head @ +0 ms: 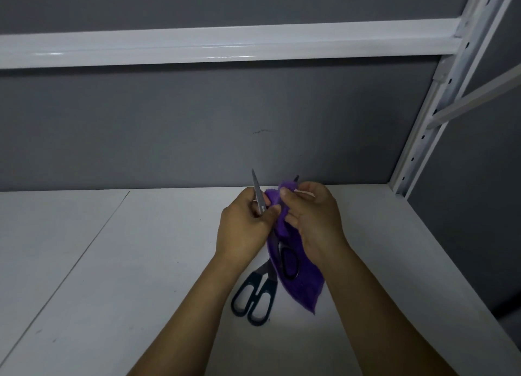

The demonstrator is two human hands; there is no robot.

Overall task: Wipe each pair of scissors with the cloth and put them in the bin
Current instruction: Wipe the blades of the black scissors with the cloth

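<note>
Purple cloth (299, 288) – soft, limp, light – is bunched in the right hand (315, 220), whose fingers (287, 192) pinch it round one blade of the open scissors (258, 191). The left hand (244, 229) grips the other blade, tip up, and the black handle hangs between the wrists. Steel looks stiff, slick, sharp-edged – safer held by the handle. A second pair (255, 296) lies on the shelf (112, 263) underneath. Bin not in view.

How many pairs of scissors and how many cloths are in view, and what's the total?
Scissors: 2 (held scissors, lying scissors)
Cloths: 1 (purple cloth)
Total: 3
</note>
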